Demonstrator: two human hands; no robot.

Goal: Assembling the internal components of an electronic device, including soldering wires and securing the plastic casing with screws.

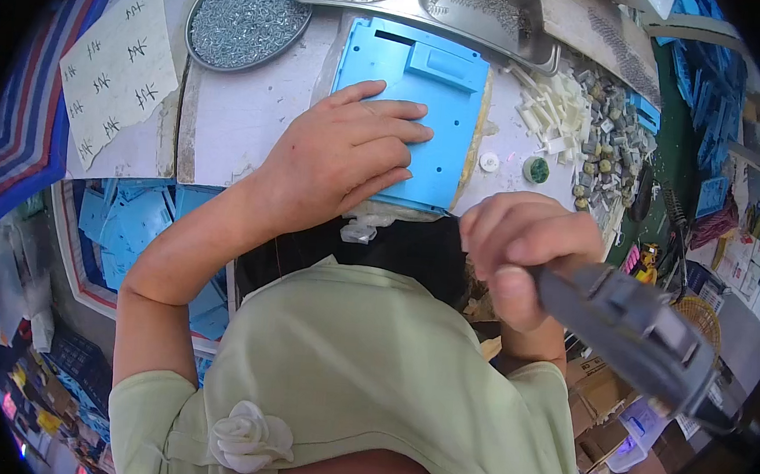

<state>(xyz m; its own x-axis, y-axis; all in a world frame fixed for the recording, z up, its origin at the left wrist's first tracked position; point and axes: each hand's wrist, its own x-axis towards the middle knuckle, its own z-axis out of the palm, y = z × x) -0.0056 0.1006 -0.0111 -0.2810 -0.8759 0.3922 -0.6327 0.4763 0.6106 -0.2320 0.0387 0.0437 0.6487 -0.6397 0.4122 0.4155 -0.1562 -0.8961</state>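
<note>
One blue plastic panel (446,109) lay at the near edge of the white worktable (238,126), beside a steel tray (547,53). I observed the left hand (346,151) palm-down on it, fingers loosely spread, gripping nothing; the right hand (529,252) was closed around a dark handheld tool (629,329).

A panel (448,123) lay on the worktable (247,126) beneath the left hand (342,146), the right hand (525,247) holding a power screwdriver (629,329) near its near right corner. A dish (246,69) of screws (250,17) stood far left, a tray (544,56) behind the panel, loose parts (611,143) right.
</note>
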